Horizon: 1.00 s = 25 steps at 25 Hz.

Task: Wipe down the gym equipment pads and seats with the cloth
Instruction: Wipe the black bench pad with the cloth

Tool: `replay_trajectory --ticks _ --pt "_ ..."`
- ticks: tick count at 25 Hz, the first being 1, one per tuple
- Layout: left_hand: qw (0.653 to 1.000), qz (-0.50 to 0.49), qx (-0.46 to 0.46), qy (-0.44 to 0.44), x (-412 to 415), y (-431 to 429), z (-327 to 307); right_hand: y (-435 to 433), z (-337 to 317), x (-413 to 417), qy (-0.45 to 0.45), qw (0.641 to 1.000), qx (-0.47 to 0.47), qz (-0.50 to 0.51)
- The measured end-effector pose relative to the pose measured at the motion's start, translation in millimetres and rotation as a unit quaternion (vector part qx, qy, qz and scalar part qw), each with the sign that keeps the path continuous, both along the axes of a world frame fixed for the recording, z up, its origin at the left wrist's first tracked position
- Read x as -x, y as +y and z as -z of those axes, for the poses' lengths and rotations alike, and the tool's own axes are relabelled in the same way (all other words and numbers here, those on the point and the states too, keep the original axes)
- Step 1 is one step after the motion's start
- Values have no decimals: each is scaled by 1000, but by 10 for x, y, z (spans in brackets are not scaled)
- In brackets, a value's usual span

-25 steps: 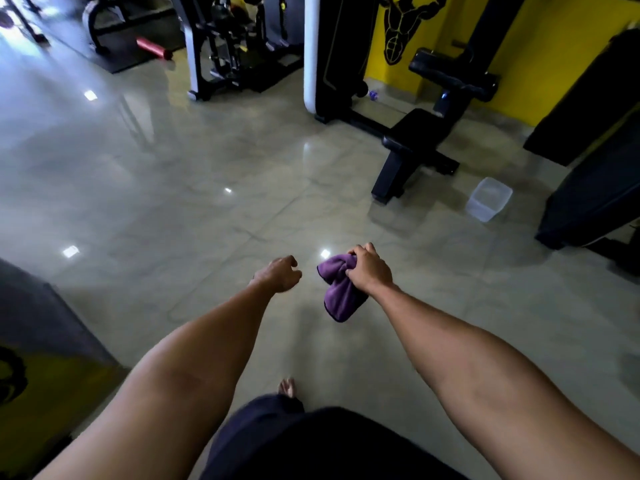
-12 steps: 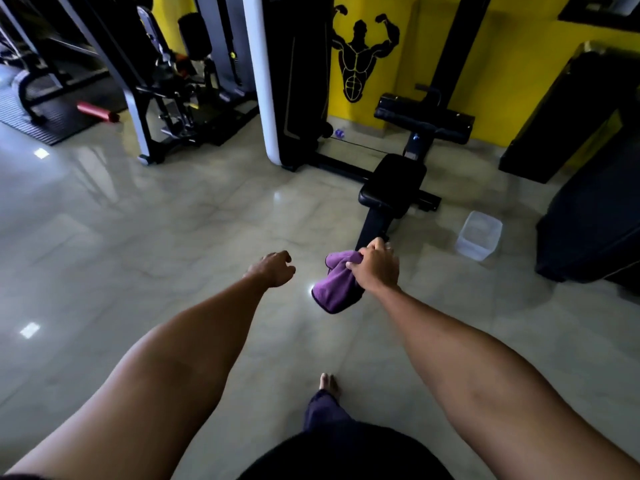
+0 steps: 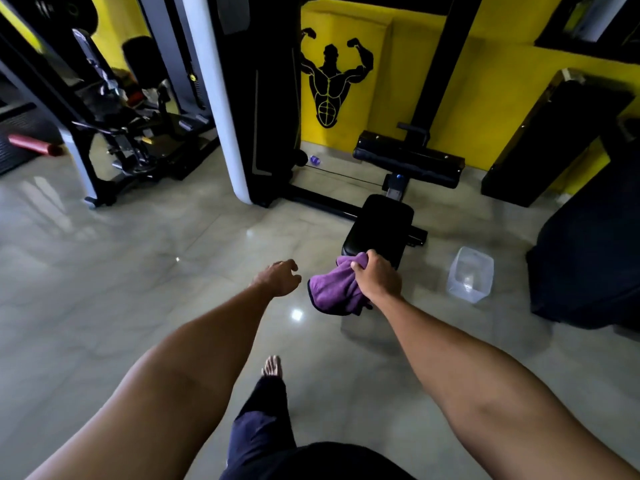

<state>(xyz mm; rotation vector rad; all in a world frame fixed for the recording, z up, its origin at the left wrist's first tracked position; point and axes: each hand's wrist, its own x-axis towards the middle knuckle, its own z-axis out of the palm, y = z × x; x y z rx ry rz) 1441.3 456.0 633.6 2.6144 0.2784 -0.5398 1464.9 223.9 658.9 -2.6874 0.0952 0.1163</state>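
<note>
Fingers (image 3: 360,267) of the right hand (image 3: 377,278) are clenching a bunched purple cloth (image 3: 334,291), which is hanging below and to the left of the hand, in the air above the glossy tiled floor (image 3: 138,271). The cloth's far edge is lying just over the near end of the black seat pad (image 3: 381,226) of a low machine; whether it is touching the pad cannot be told. Beyond the seat, a long black thigh pad (image 3: 408,162) is sitting crosswise in front of the yellow wall (image 3: 485,81), which is carrying a black bodybuilder silhouette (image 3: 334,81). The left hand (image 3: 277,278) is reaching forward just left of the cloth, its fingers loosely curled and grasping nothing. A clear plastic container (image 3: 471,275) is standing on the floor to the right of the seat, apart from it. A bare foot (image 3: 272,366) is stepping forward between the two forearms. At far left a red foam roller (image 3: 34,145) is lying beside another machine.
</note>
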Motion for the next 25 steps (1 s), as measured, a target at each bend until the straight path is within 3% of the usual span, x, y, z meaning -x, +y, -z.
replay_trajectory --ticks 10,19,25 --pt "993 115 -1 11 -2475 474 144 537 99 -2025 34 989 -38 140" --pt "976 207 14 60 -4190 8 686 143 653 -3476 65 969 -67 227" --pt "970 218 33 101 -5304 -417 1028 -105 1077 -4498 139 956 -77 247"
